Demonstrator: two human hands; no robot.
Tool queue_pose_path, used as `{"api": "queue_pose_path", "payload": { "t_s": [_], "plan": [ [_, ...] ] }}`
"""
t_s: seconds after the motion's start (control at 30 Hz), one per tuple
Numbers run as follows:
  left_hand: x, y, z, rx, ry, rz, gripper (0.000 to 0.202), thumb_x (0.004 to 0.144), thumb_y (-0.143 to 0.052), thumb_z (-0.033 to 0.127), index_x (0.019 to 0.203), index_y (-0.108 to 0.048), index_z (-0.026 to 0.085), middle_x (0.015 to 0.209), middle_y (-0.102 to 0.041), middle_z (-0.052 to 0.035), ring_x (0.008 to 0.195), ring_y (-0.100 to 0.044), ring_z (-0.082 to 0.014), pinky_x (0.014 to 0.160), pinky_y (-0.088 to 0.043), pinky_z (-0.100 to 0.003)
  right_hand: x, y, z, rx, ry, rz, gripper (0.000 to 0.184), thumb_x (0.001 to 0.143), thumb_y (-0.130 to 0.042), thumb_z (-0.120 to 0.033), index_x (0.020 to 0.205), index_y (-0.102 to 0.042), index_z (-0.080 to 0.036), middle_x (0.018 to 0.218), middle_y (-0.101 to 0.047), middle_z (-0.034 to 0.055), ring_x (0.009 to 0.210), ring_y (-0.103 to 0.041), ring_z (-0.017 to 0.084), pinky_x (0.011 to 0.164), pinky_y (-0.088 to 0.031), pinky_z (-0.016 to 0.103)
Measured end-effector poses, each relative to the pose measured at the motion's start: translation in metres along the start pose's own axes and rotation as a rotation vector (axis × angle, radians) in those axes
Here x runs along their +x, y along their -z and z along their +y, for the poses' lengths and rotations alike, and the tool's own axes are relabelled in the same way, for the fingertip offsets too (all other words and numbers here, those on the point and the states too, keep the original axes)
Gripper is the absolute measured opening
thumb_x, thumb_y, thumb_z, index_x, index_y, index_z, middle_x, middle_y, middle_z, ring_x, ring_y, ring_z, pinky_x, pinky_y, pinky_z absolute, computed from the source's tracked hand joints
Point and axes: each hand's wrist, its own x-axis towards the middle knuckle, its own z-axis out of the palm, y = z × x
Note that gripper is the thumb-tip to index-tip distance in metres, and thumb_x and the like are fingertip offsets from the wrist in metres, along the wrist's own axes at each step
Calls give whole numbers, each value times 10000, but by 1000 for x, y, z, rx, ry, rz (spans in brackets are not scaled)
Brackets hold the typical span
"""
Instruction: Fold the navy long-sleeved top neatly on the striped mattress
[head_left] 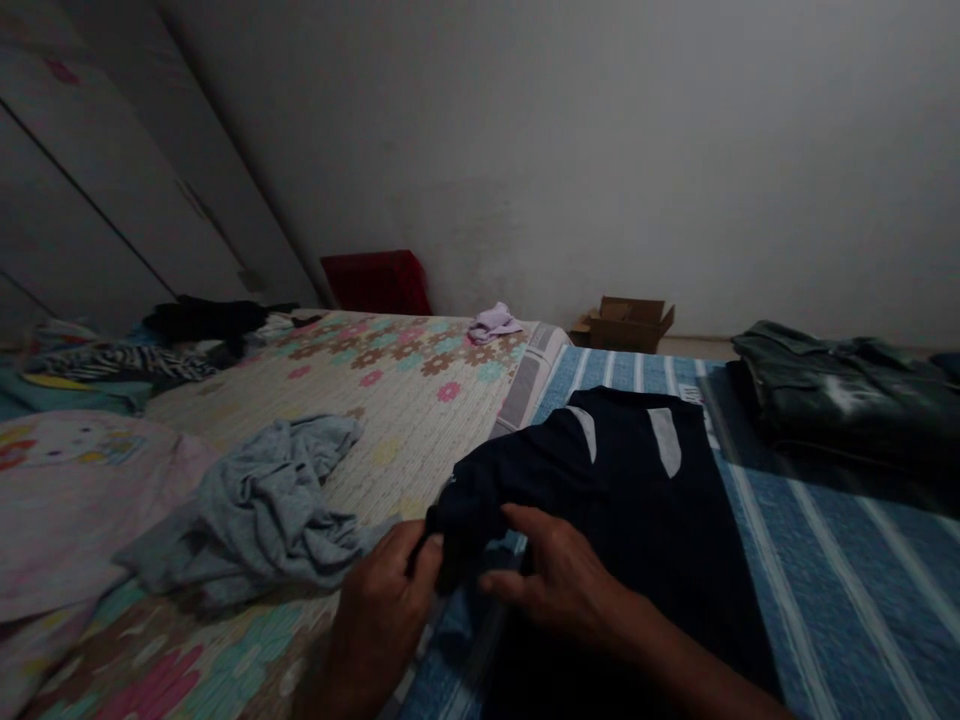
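Observation:
A dark navy shirt (637, 530) with pale grey panels lies on the blue striped cloth, its right side folded in. One sleeve (487, 480) reaches out to the left. At the end of that sleeve, my left hand (390, 600) pinches the cuff between thumb and fingers. My right hand (562, 575) is just right of it, thumb and index finger apart. Its index fingertip meets the sleeve's lower edge; whether it presses on the cloth I cannot tell. A crumpled grey garment (262, 510) lies left of my left hand.
Folded dark green clothing (847, 390) sits at the right on the striped cloth (795, 560). A pink garment (90, 500) and a dark clothes pile (202, 320) lie left on the flowered bedding (420, 420). Toward the wall are a lilac cloth (493, 323), a cardboard box (628, 325) and a red object (379, 283).

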Motion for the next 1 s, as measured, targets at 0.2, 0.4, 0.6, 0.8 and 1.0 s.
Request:
{"api": "queue_pose_path", "payload": {
  "t_s": [0.2, 0.4, 0.6, 0.8, 1.0],
  "plan": [
    [2, 13, 35, -183, -103, -35, 287, 870, -374, 382, 779, -602, 233, 723, -635, -12, 679, -608, -167, 630, -480, -250, -3, 2, -21, -32, -115, 140, 503, 650, -687, -494, 1021, -580, -172, 981, -608, 82, 912, -562, 251, 784, -449, 374],
    [9, 20, 63, -321, -208, -13, 219, 880, -435, 349, 869, -616, 227, 718, -627, 4, 642, -598, -149, 619, -491, -234, -8, 19, -36, 215, -61, 417, 854, 684, -657, -358, 1399, -236, -155, 1236, -533, 120, 1096, -533, 237, 901, -450, 350],
    [25, 13, 119, -483, -502, -63, 170, 886, -440, 195, 811, -592, 178, 767, -622, -21, 713, -604, -132, 670, -497, -219, -12, 61, -34, 437, -21, 588, 640, 728, -561, -190, 1335, -359, -213, 1216, -557, 86, 1073, -557, 213, 868, -475, 335],
    [40, -12, 158, -658, -740, 19, 192, 860, -491, 127, 1011, -607, 154, 1016, -669, -70, 963, -617, -159, 860, -499, -278, -28, 104, 9, 459, -188, 748, 216, 733, -585, -315, 890, -629, -174, 812, -681, 32, 724, -641, 200, 633, -521, 302],
    [74, -64, 131, -542, -555, 159, 156, 847, -496, 173, 919, -635, 172, 954, -685, -53, 908, -635, -163, 852, -496, -302, -77, 145, 70, 132, -438, 944, 279, 711, -544, -376, 845, -691, -179, 764, -681, 92, 773, -644, 292, 683, -500, 423]
  ]
}}
